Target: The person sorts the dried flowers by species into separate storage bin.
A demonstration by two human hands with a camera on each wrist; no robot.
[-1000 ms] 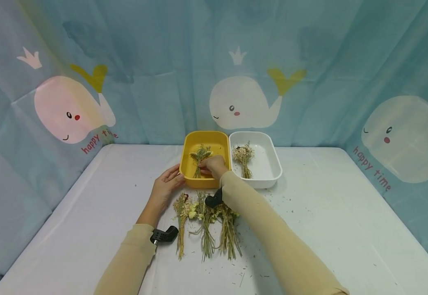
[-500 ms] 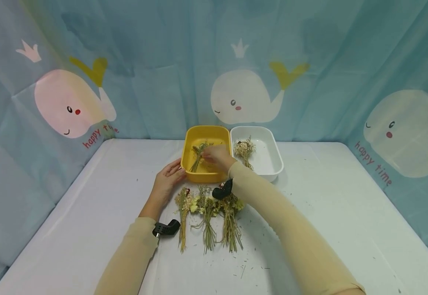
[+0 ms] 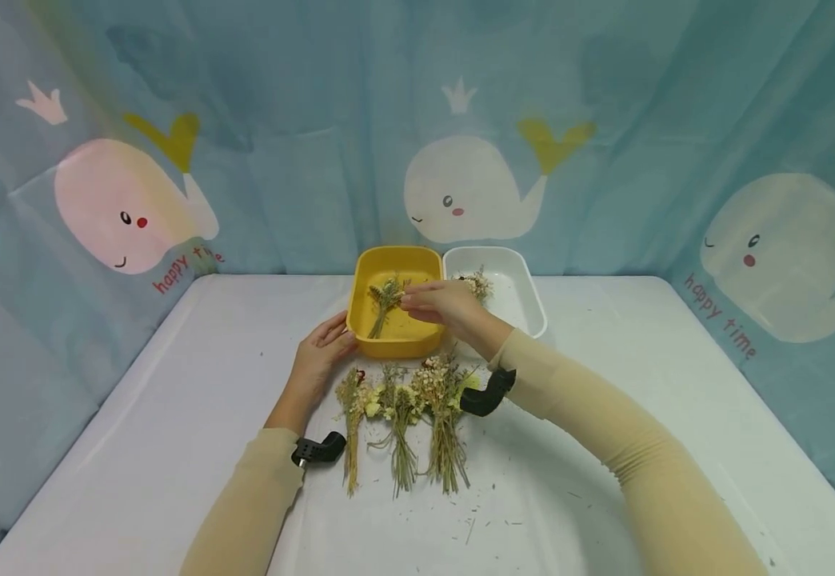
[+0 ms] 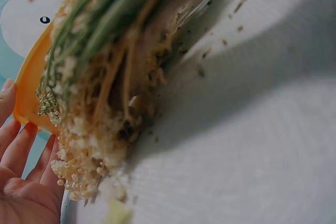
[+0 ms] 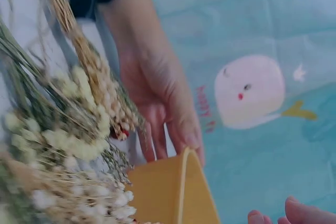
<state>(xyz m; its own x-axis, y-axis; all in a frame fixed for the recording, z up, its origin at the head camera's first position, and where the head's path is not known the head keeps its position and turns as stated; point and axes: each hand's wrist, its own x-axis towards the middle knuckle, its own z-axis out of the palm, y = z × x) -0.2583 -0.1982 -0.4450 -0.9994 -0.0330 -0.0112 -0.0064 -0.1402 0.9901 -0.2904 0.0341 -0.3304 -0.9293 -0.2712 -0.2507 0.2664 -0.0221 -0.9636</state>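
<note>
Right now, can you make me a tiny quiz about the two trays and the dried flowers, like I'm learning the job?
1. Which hand has its fingers against the outside of the yellow tray?
2. True or false: the white tray has no flowers in it.
3. Fill in: in the yellow tray, a dried-flower bunch lies with its ____ toward the front.

Key: 1. Left hand. 2. False; the white tray holds another bunch. 3. Stems.
</note>
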